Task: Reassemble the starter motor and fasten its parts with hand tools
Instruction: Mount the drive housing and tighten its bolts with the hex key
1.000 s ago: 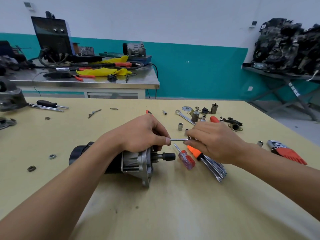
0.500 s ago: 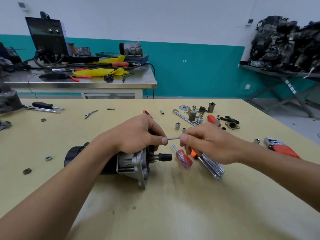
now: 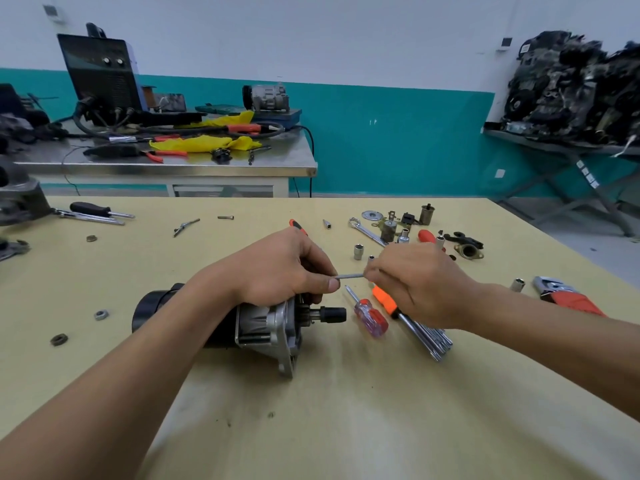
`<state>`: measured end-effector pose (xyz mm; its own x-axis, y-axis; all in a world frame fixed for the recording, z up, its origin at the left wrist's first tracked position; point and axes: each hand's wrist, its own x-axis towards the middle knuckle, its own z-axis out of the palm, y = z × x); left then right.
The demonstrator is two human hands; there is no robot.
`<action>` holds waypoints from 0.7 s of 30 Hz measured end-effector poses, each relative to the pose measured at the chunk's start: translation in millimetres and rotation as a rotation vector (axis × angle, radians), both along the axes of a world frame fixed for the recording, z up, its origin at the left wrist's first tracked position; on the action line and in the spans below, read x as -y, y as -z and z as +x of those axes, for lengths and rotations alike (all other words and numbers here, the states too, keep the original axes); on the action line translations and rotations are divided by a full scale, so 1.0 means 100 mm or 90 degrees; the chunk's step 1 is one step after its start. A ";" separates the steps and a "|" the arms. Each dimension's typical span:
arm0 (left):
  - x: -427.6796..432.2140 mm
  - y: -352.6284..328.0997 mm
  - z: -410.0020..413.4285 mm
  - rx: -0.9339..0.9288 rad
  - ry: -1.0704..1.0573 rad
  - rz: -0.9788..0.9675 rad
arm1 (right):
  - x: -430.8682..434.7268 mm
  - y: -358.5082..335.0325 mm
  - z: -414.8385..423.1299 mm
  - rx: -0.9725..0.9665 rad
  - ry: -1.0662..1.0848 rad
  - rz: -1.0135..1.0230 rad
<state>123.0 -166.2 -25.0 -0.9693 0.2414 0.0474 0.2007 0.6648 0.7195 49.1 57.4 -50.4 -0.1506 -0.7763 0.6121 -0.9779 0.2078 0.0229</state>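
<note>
The starter motor [image 3: 263, 325] lies on its side on the yellow table [image 3: 346, 410], black body to the left, silver flange and black shaft tip to the right. My left hand [image 3: 277, 268] rests over its top, fingers curled, and its thumb and fingers pinch the left end of a thin long bolt [image 3: 349, 276]. My right hand [image 3: 419, 282] pinches the bolt's right end. The bolt runs level between the hands, above the motor's shaft. How far it sits in the motor is hidden by my left hand.
A red clear-handled screwdriver [image 3: 369, 315] and an orange-handled hex key set [image 3: 412, 322] lie right of the shaft. Sockets, a wrench [image 3: 367, 230] and small parts sit behind my right hand. Red pliers [image 3: 568, 296] lie far right. Nuts [image 3: 101, 314] lie at left.
The two hands have stayed on the bolt, and my right hand has shifted slightly left, so less of the bolt shows between them. The motor has not moved.
</note>
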 end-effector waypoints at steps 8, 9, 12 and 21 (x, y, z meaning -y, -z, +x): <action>-0.01 -0.02 0.00 0.001 -0.007 -0.010 | 0.15 -0.11 0.10 1.129 0.260 -0.081; -0.01 -0.02 0.00 0.001 -0.007 -0.004 | 0.11 -0.11 0.07 0.979 0.269 -0.038; 0.00 -0.02 0.02 0.005 -0.003 0.005 | 0.00 -0.08 0.05 0.352 0.237 0.046; -0.01 -0.02 0.01 0.009 -0.006 -0.013 | -0.02 -0.01 0.07 -0.004 0.115 0.146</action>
<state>124.2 -164.8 -23.4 -0.9720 0.2330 0.0295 0.1847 0.6809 0.7087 56.6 59.6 -49.6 -0.2955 -0.8557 0.4248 -0.9254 0.3668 0.0951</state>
